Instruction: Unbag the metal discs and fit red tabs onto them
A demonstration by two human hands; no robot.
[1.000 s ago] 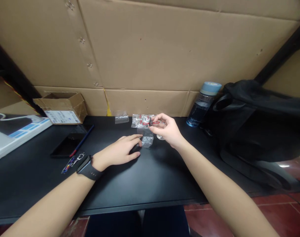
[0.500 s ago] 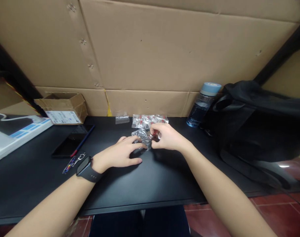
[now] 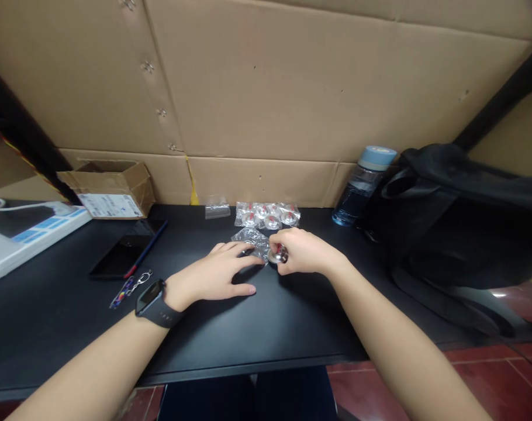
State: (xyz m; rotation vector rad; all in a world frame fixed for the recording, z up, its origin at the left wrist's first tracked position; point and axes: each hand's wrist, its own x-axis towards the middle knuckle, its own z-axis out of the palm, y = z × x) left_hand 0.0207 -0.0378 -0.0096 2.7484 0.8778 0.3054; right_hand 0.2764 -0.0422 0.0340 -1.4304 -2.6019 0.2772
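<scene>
My right hand has its fingers closed around a small round silver metal piece with a red part on it. The fingers cover much of that piece, so its exact kind is unclear. Just left of it lies a crumpled clear plastic bag on the black table. My left hand, palm down with fingers spread, rests with its fingertips on the bag's near edge. Behind both hands, clear packets hold several similar silver pieces with red parts.
A small clear zip bag lies by the cardboard wall. Leftward are a cardboard box, dark tablet, keychain and white power strip. A water bottle and black backpack stand at right.
My right hand has moved slightly toward me and right with the metal piece, now lower at the table. The left hand has shifted slightly right; the packets behind are less covered.
</scene>
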